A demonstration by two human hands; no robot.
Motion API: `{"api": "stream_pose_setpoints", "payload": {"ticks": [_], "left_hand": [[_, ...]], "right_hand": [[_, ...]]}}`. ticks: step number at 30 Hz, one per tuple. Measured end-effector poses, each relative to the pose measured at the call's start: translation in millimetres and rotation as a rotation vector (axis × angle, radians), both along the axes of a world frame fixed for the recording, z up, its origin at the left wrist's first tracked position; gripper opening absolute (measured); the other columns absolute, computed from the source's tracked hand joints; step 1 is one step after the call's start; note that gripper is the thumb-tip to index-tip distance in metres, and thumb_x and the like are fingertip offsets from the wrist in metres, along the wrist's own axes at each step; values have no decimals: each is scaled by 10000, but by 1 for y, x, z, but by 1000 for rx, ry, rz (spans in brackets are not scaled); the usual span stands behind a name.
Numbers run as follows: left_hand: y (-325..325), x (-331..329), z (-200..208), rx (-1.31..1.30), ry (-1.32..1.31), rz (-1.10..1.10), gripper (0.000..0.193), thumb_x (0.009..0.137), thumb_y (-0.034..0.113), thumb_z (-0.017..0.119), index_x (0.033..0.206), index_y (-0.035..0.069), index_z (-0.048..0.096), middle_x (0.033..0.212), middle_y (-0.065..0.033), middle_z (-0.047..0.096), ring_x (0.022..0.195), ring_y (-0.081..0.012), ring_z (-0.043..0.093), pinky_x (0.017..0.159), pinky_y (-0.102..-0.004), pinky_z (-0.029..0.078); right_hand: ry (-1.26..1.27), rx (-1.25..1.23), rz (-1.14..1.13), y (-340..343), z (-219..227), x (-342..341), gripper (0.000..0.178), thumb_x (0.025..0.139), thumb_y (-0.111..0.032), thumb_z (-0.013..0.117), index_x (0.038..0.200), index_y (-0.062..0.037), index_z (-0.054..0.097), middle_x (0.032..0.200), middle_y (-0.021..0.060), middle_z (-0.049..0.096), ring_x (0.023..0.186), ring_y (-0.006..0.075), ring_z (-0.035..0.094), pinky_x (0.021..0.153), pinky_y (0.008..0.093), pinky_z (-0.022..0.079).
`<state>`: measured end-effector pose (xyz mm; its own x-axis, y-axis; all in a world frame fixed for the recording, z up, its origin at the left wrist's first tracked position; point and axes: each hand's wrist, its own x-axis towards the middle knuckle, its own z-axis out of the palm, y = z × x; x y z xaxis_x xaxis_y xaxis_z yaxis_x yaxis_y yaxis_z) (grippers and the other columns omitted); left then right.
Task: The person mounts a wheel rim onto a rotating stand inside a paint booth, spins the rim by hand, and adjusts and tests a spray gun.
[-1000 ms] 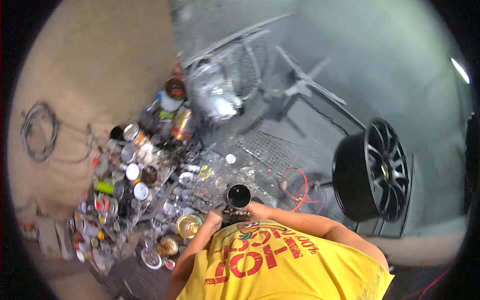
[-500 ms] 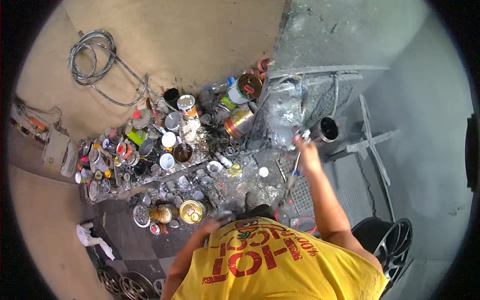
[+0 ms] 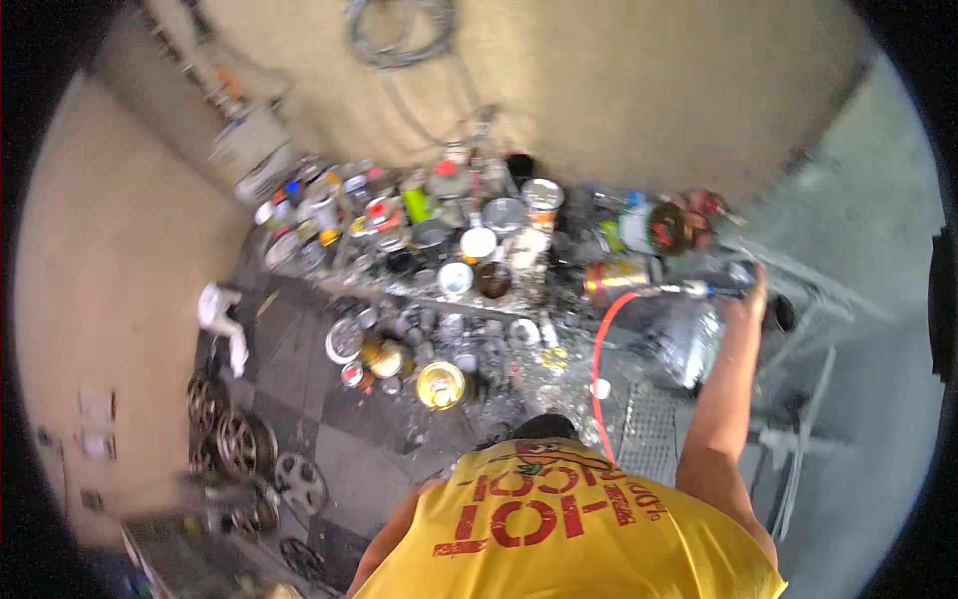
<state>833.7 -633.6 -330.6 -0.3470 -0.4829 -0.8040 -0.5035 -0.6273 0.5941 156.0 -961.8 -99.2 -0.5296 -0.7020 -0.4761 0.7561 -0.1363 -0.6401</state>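
My right hand [image 3: 750, 298] is stretched far out to the right, its fingers closed around what looks like a spray gun [image 3: 736, 278]; the gun is blurred and partly hidden by the hand. A red hose [image 3: 599, 364] runs from a metal fitting [image 3: 684, 289] beside the gun back toward my body. Just below the fitting stands a bulky, shiny, silver-grey plastic-wrapped bundle [image 3: 681, 344]. To the right of the hand is a dark open can [image 3: 781, 314]. Only my left upper arm shows at the lower edge; the left hand is hidden behind my yellow shirt.
A low bench [image 3: 399, 292] crowded with paint cans and cups runs along the beige wall. More tins, one with a gold top [image 3: 440, 385], stand on the dark floor. Wheel rims [image 3: 246, 442] lie at left. A perforated plate [image 3: 649, 439] and grey-coated bars [image 3: 798, 444] are at right.
The view has swung left. My right hand has moved outward and farther away with the tool, drawing the red hose up from beside me. My left hand has dropped out of sight.
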Motion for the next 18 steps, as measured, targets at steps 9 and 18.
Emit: {"api": "stream_pose_setpoints", "payload": {"ticks": [9, 18], "left_hand": [[-8, -7, -13, -23, 93, -80, 459, 972, 385, 543, 1194, -9, 624, 1155, -146, 687, 1048, -257, 646, 910, -401, 508], [-53, 44, -27, -43, 237, -282, 424, 962, 351, 548, 1151, -16, 645, 1118, -161, 703, 989, -272, 675, 873, -415, 527]], "right_hand": [[252, 52, 2, 1, -62, -13, 850, 845, -605, 685, 1420, -20, 461, 1452, 135, 491, 1264, 345, 515, 1062, 522, 390], [1223, 328, -154, 76, -104, 67, 765, 927, -383, 674, 1453, 72, 356, 1459, 188, 463, 1306, 282, 466, 1108, 360, 339]]}}
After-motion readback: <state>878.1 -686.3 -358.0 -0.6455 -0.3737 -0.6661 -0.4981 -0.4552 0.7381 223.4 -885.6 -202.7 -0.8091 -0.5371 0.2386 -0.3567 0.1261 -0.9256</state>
